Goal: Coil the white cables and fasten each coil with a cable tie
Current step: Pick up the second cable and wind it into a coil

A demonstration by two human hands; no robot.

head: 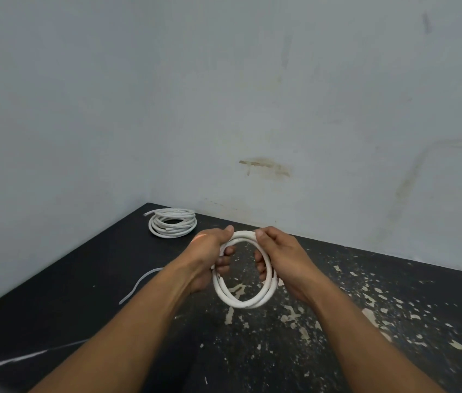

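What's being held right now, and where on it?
A white cable coil: the left hand grips its left side, the right hand its right side, with both thumbs near the top.

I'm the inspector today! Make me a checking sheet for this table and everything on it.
Surface: black table, pale chipped patches on its right part.
Job's things: held coil, white, above the table; second coil at the far corner, tie not visible.
Clutter: thin pale strip left of the arms, maybe a cable tie.
Grippers: left hand and right hand grip opposite sides of the held coil.
Cables: only the two coils seen.
Surroundings: stained grey wall.
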